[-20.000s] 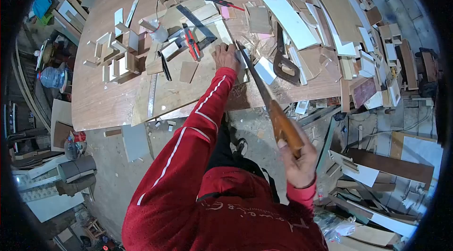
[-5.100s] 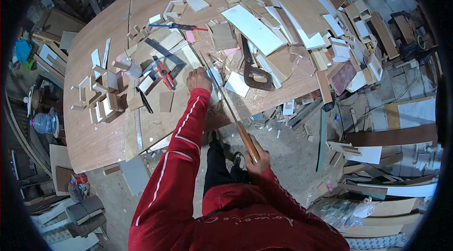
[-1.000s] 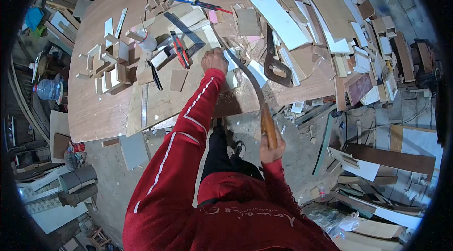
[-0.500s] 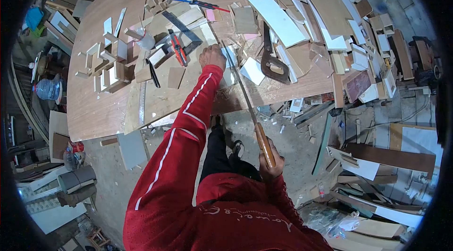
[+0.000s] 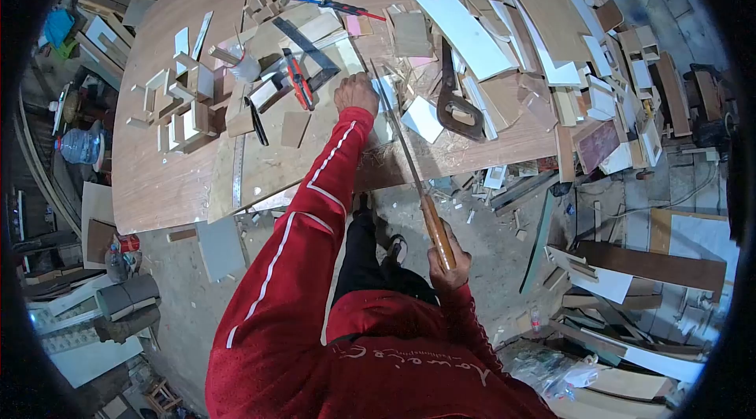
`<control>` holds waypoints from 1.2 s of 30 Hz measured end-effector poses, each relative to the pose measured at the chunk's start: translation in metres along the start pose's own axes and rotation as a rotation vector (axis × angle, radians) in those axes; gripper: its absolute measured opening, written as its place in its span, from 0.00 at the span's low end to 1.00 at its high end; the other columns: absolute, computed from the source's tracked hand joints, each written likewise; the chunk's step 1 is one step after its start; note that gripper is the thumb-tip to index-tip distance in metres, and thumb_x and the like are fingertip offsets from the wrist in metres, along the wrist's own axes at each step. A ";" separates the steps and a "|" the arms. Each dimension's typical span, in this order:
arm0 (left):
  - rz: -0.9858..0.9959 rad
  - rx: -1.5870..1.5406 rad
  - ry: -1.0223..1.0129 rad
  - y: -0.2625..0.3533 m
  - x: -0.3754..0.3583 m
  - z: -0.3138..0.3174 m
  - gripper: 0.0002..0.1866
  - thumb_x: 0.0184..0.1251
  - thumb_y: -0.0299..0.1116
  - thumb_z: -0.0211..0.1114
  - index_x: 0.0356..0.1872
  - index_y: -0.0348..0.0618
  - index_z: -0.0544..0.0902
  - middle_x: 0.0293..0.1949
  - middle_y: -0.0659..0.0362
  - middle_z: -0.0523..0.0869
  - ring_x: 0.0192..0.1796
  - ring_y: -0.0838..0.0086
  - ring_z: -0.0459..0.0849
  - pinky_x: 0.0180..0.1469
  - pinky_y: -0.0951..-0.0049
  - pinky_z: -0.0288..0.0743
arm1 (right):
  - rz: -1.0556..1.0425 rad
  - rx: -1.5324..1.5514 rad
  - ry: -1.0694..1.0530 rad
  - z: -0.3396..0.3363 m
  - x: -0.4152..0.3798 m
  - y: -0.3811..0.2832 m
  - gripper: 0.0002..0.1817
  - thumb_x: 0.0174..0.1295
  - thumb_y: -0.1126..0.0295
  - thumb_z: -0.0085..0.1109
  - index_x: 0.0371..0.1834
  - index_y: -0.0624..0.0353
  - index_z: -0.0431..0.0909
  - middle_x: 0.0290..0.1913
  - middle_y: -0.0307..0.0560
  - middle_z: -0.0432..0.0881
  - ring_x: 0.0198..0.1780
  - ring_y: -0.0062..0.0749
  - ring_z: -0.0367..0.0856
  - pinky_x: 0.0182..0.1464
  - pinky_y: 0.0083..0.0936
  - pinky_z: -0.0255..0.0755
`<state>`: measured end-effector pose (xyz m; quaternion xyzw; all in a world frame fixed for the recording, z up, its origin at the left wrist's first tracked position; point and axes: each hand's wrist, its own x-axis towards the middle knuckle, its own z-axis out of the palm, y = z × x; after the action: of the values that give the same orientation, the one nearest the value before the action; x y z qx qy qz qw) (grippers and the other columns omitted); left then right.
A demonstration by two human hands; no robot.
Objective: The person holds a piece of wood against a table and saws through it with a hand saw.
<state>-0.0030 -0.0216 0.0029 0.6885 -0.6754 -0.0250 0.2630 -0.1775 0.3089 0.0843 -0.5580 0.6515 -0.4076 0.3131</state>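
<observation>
My right hand [image 5: 450, 259] is wrapped around the wooden handle of a long, narrow-bladed hand saw [image 5: 409, 153]. The blade runs forward across the table's near edge, and its tip lies just right of my left hand [image 5: 356, 94]. That left hand presses down with curled fingers at the near end of a pale wooden board [image 5: 347, 55]; its fingertips are partly hidden. Close by on the right are a white piece [image 5: 383, 96] and a white offcut [image 5: 424, 118]. A second saw with a dark handle [image 5: 461, 116] lies farther right.
On the wooden table [image 5: 161, 193] lie a dark square [image 5: 311, 53], a red-and-black tool [image 5: 298, 80] and a blue-and-red tool [image 5: 335, 6]. Small wooden box frames [image 5: 185, 126] stand at left. Boards and offcuts [image 5: 543, 9] pile up at right. Scraps lie on the floor.
My right hand and the saw have moved slightly forward, away from my body, and the tip reaches farther past my left hand. My left hand stays in place.
</observation>
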 end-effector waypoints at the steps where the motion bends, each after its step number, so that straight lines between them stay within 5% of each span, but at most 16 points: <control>1: 0.008 -0.005 -0.007 0.000 0.000 0.000 0.03 0.52 0.28 0.60 0.28 0.42 0.80 0.33 0.52 0.85 0.41 0.57 0.83 0.42 0.56 0.76 | 0.008 0.017 -0.013 0.002 -0.001 0.002 0.29 0.53 0.83 0.55 0.62 0.66 0.72 0.46 0.60 0.84 0.37 0.35 0.87 0.39 0.25 0.79; 9: 0.006 -0.081 -0.038 -0.007 -0.002 -0.006 0.06 0.55 0.32 0.60 0.30 0.42 0.81 0.35 0.52 0.85 0.44 0.56 0.82 0.47 0.57 0.75 | -0.020 0.022 0.012 0.003 0.000 0.007 0.28 0.53 0.83 0.55 0.63 0.66 0.71 0.50 0.60 0.82 0.43 0.42 0.87 0.42 0.27 0.79; 14: 0.007 -0.386 -0.366 -0.038 0.013 -0.018 0.10 0.56 0.33 0.64 0.36 0.38 0.82 0.39 0.45 0.85 0.46 0.54 0.81 0.49 0.61 0.75 | -0.093 -0.052 0.052 0.007 -0.005 0.012 0.28 0.54 0.81 0.57 0.63 0.66 0.71 0.49 0.60 0.83 0.42 0.42 0.87 0.41 0.27 0.79; 15: -0.074 -0.520 -0.489 -0.038 0.015 -0.023 0.10 0.55 0.31 0.65 0.36 0.38 0.82 0.40 0.45 0.85 0.47 0.53 0.81 0.48 0.62 0.76 | -0.148 -0.066 0.080 0.008 -0.003 0.010 0.28 0.54 0.80 0.59 0.63 0.67 0.71 0.44 0.58 0.84 0.32 0.37 0.85 0.33 0.27 0.77; 16: -0.070 -0.522 -0.486 -0.035 0.016 -0.027 0.10 0.55 0.31 0.65 0.36 0.38 0.82 0.40 0.45 0.85 0.47 0.53 0.81 0.48 0.62 0.76 | -0.202 -0.081 0.110 0.007 -0.001 0.009 0.29 0.54 0.79 0.60 0.62 0.68 0.71 0.39 0.56 0.86 0.22 0.31 0.82 0.26 0.26 0.76; 20: 0.161 -0.298 -0.126 -0.021 0.004 -0.043 0.18 0.34 0.21 0.69 0.33 0.41 0.79 0.38 0.48 0.81 0.46 0.51 0.77 0.52 0.59 0.73 | -0.175 -0.046 0.111 0.001 -0.008 0.001 0.28 0.54 0.79 0.60 0.62 0.68 0.72 0.41 0.58 0.85 0.24 0.32 0.83 0.27 0.26 0.76; 23: 0.414 -0.182 0.054 -0.024 -0.007 -0.038 0.20 0.32 0.21 0.70 0.33 0.42 0.78 0.41 0.50 0.79 0.49 0.52 0.75 0.53 0.58 0.70 | -0.190 -0.042 0.100 -0.013 -0.019 -0.007 0.28 0.54 0.80 0.59 0.62 0.68 0.72 0.44 0.60 0.84 0.26 0.33 0.85 0.29 0.25 0.77; 24: 0.355 -0.246 0.090 -0.010 -0.019 -0.055 0.11 0.44 0.21 0.63 0.32 0.41 0.78 0.38 0.50 0.79 0.48 0.53 0.75 0.54 0.57 0.68 | -0.210 -0.053 0.091 -0.017 -0.025 -0.004 0.28 0.54 0.81 0.58 0.62 0.68 0.72 0.46 0.60 0.84 0.29 0.33 0.85 0.31 0.24 0.77; 27: 0.281 -0.180 -0.076 0.002 -0.043 -0.077 0.11 0.46 0.21 0.61 0.35 0.40 0.77 0.42 0.51 0.77 0.48 0.52 0.73 0.52 0.56 0.69 | -0.137 -0.036 0.050 -0.028 -0.049 -0.004 0.28 0.53 0.82 0.57 0.62 0.67 0.72 0.49 0.59 0.83 0.35 0.36 0.87 0.34 0.24 0.78; 29: 0.291 -0.226 -0.005 -0.004 -0.056 -0.060 0.13 0.46 0.22 0.61 0.37 0.38 0.76 0.43 0.50 0.76 0.49 0.51 0.72 0.53 0.56 0.69 | -0.029 0.038 0.052 -0.033 -0.058 -0.010 0.26 0.53 0.84 0.53 0.59 0.67 0.73 0.52 0.57 0.82 0.49 0.42 0.85 0.51 0.27 0.76; 30: 0.276 -0.247 0.005 -0.003 -0.063 -0.058 0.15 0.45 0.23 0.63 0.38 0.39 0.77 0.44 0.51 0.76 0.50 0.52 0.72 0.54 0.57 0.68 | -0.028 0.040 0.049 -0.034 -0.062 -0.006 0.26 0.53 0.84 0.53 0.59 0.67 0.73 0.52 0.57 0.82 0.49 0.42 0.85 0.51 0.27 0.76; 32: 0.282 -0.311 0.050 -0.005 -0.072 -0.051 0.19 0.46 0.24 0.63 0.43 0.37 0.76 0.52 0.46 0.74 0.55 0.50 0.71 0.60 0.55 0.65 | -0.154 -0.188 0.059 -0.037 -0.070 0.007 0.25 0.53 0.81 0.62 0.58 0.63 0.75 0.48 0.53 0.84 0.36 0.35 0.87 0.33 0.24 0.79; 36: 0.215 -0.339 0.058 -0.006 -0.087 -0.040 0.17 0.47 0.20 0.60 0.43 0.36 0.74 0.56 0.43 0.72 0.60 0.46 0.69 0.63 0.55 0.65 | -0.154 -0.160 0.073 -0.037 -0.079 0.021 0.26 0.52 0.80 0.64 0.57 0.62 0.76 0.48 0.50 0.85 0.37 0.34 0.88 0.33 0.25 0.79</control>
<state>0.0107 0.0734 0.0071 0.5585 -0.7235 -0.0903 0.3955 -0.2045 0.3945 0.0794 -0.6144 0.6480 -0.3974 0.2113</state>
